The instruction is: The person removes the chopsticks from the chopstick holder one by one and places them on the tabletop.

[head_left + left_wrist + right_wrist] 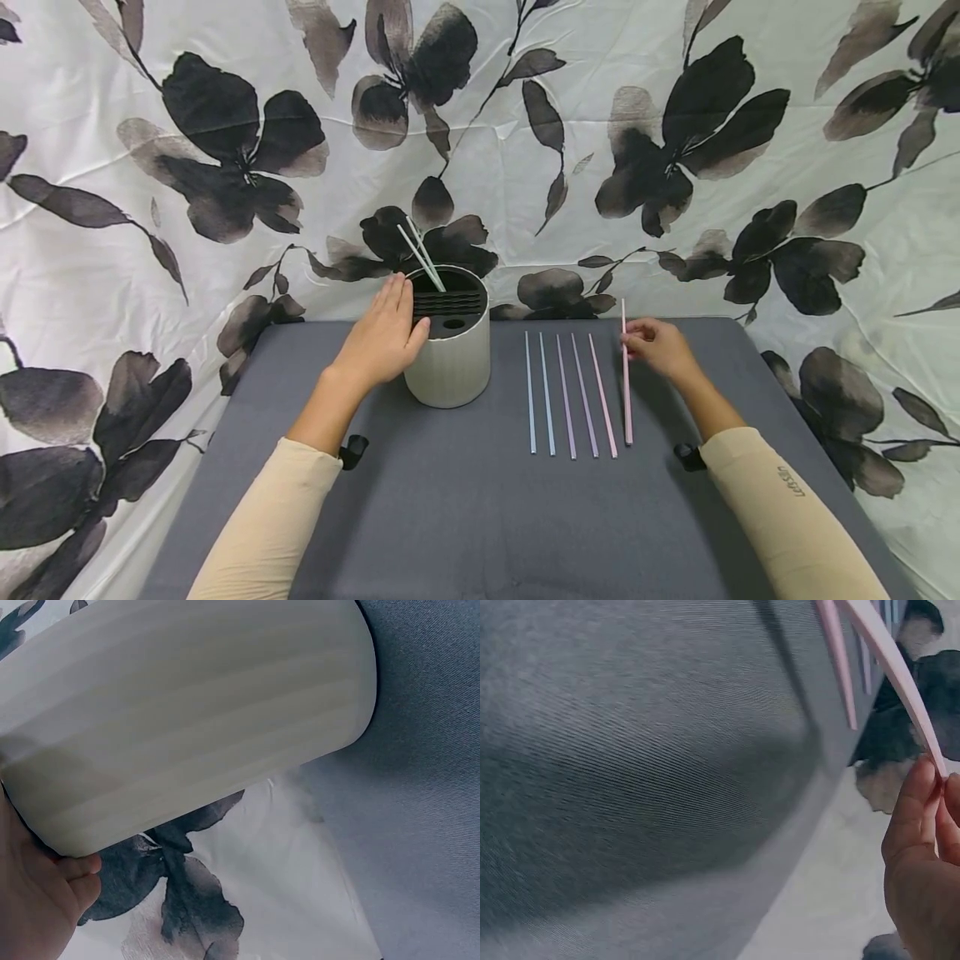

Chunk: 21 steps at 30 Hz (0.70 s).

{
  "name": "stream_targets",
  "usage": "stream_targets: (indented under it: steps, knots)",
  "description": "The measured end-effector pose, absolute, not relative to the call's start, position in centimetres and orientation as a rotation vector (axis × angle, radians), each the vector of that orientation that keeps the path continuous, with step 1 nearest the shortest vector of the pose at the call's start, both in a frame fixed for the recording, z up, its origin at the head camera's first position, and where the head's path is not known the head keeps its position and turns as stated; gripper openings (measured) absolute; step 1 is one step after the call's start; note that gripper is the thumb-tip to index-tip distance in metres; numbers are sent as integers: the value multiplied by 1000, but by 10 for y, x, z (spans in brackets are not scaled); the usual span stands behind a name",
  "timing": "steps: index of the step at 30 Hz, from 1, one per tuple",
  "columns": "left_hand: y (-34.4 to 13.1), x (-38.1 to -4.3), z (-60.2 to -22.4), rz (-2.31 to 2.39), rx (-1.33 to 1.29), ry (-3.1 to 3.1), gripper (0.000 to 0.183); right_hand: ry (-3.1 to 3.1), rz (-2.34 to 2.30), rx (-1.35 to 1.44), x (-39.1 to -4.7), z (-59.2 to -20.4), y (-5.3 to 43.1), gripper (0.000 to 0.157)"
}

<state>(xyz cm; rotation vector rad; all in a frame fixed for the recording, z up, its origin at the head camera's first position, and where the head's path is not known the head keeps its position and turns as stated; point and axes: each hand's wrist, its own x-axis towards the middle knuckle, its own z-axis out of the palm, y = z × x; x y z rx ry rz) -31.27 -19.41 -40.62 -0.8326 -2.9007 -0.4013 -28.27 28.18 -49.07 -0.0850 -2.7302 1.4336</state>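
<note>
A round, off-white utensil holder (447,367) with a dark slotted top stands at the back of the table, two pale green chopsticks (422,257) leaning out of its rear opening. My left hand (380,329) rests against the holder's left side and rim, fingers extended; the left wrist view shows the ribbed wall close up. Between thumb and fingertips, my right hand (658,343) pinches a pink chopstick (627,400) near its upper end. In the right wrist view this chopstick (896,667) slants up from the fingertips, its upper end out of frame.
Left of the held chopstick lie another pink chopstick (602,396), two purple chopsticks (566,400) and two blue chopsticks (546,396), roughly parallel. A grey cloth (480,517) covers the table. Behind it hangs a white floral curtain (540,250).
</note>
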Motion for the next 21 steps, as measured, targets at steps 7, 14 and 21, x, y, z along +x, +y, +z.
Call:
stream_targets:
  steps: [7,14,21]
  knots:
    - [-195,-313,-406,-407,-827,-2908,74,-2801,1428,-152,-284,-513,286,29]
    - [-196,-313,-405,-403,-829,-2913,74,-2815,1514,-246,-285,-526,282,33]
    - [-196,-313,-404,-398,-838,-2907,74,-2843,1536,-405,-284,-529,279,34]
